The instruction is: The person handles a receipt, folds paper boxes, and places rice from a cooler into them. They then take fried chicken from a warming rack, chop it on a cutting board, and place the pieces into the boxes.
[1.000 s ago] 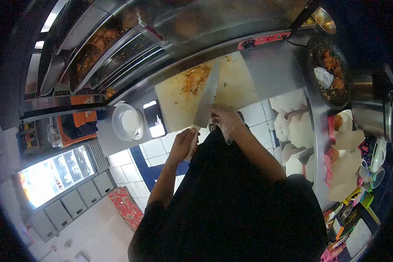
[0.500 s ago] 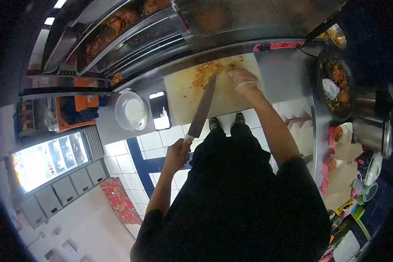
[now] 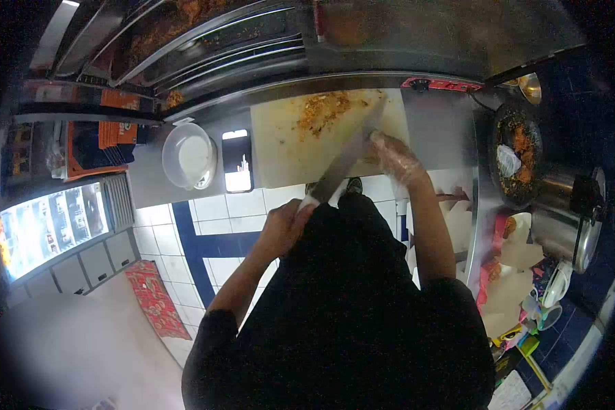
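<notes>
My left hand [image 3: 284, 227] is wrapped round the pale handle of a long knife [image 3: 345, 162], whose blade slants up and right over the cutting board [image 3: 270, 147]. My right hand [image 3: 395, 158], in a clear plastic glove, is beside the blade near the board's right part. Its fingers are closed together at the blade; whether they hold anything is too blurred to tell. Chopped brown food bits [image 3: 322, 113] lie on the board's upper middle, left of the blade tip.
Left of the board are a phone [image 3: 237, 161] with its screen lit and a white plastic tub [image 3: 188, 156]. A pan of food [image 3: 517, 154] and a steel pot [image 3: 557, 219] stand at the right. A red power strip [image 3: 444, 85] runs along the back edge.
The knife has tilted further right, its tip now beyond the food pile. My right hand has moved down and right, toward the board's front edge. The whole view has shifted slightly.
</notes>
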